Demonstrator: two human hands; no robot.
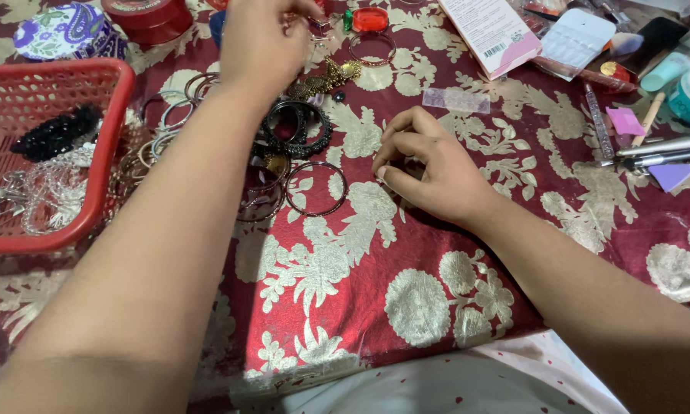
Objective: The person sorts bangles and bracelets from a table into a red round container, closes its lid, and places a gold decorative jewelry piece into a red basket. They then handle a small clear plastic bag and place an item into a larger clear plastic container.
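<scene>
Red cloth (pixel 406 253) bears bangles (pixel 299 130) between left hand (pixel 264 42) and right hand (pixel 425 169).

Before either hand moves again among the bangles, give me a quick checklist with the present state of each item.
1. Left hand reaching over the far jewellery pile: ok, but what its fingers hold cannot tell.
2. Right hand resting on the red cloth, fingers curled: ok.
3. Right hand's grip holds something: cannot tell.
4. Dark stacked bangles in plain view: ok.
5. Thin loose bangle lying flat beside the right hand: ok.
6. Red basket clear of the left forearm: ok.
</scene>
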